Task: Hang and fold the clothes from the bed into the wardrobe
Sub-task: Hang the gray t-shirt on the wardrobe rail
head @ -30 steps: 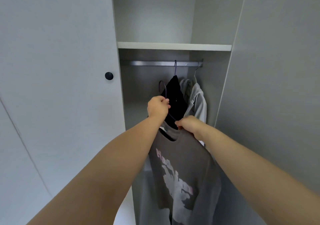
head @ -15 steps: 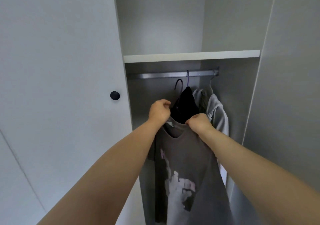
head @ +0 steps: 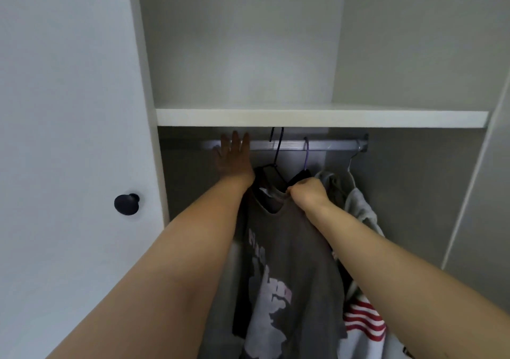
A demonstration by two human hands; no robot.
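1. A dark knob (head: 127, 204) is sticking out of the white wardrobe door (head: 69, 110) at the far left.
2. The left hand (head: 234, 157) is reaching up in front of the metal rail (head: 331, 146). Its fingers are straight and slightly spread, holding nothing. Whether it is touching the rail cannot be told.
3. Just right of that hand, a black hanger (head: 276, 151) is carrying the grey printed T-shirt (head: 289, 248). Its hook is curving over the rail, under the white shelf (head: 303, 118).
4. The right hand (head: 306, 193) is pinching the T-shirt's collar near the shoulder, its fingers curled tight.
5. A purple hanger (head: 306, 154) is hanging on the rail just behind that hand.
6. Farther right, a grey hoodie (head: 358, 206) is hanging, with a red-and-white striped cloth (head: 364, 320) showing below it.
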